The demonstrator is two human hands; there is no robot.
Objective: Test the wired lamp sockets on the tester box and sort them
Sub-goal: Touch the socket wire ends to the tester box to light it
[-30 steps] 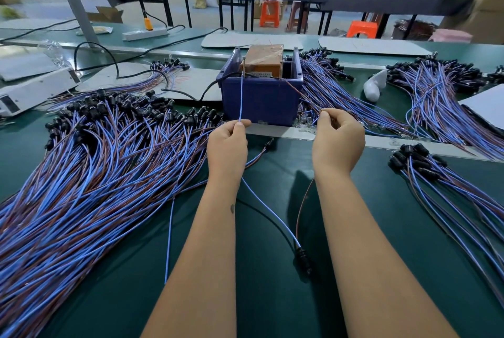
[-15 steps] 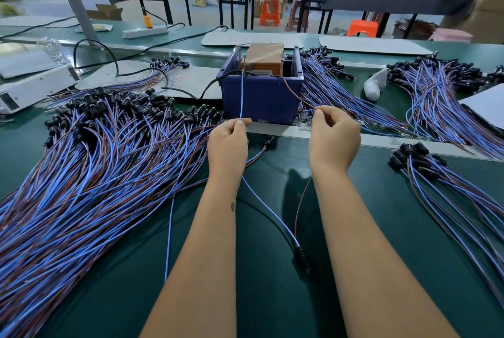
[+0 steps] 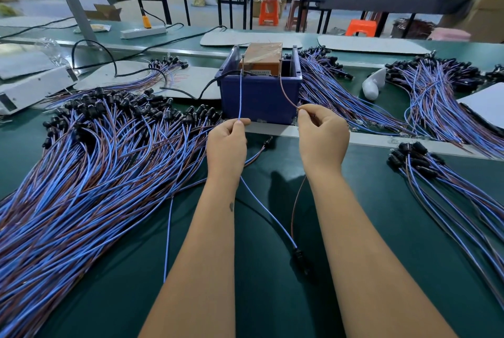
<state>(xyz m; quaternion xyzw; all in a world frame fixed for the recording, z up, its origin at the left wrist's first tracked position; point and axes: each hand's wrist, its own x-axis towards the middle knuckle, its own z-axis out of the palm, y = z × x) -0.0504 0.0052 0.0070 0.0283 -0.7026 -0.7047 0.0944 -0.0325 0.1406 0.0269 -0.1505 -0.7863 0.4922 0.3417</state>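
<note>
A blue bin (image 3: 260, 95) holding a brown tester box (image 3: 263, 56) stands at the middle of the green table. My left hand (image 3: 227, 144) pinches a blue wire (image 3: 240, 92) that rises to a contact at the box's left. My right hand (image 3: 321, 136) pinches a brown wire (image 3: 286, 92) that reaches the box's right contact. Both wires run back under my hands to one black lamp socket (image 3: 301, 261) lying between my forearms.
A big heap of wired sockets (image 3: 90, 163) covers the table's left. A small bundle (image 3: 436, 174) lies at the right, with more heaps (image 3: 425, 92) behind. A white lamp bulb (image 3: 372, 86) lies right of the bin. A black cable (image 3: 191, 92) enters the bin.
My right hand has lifted the brown wire's end from in front of the bin up to the box's right contact. My left hand kept the blue wire in place.
</note>
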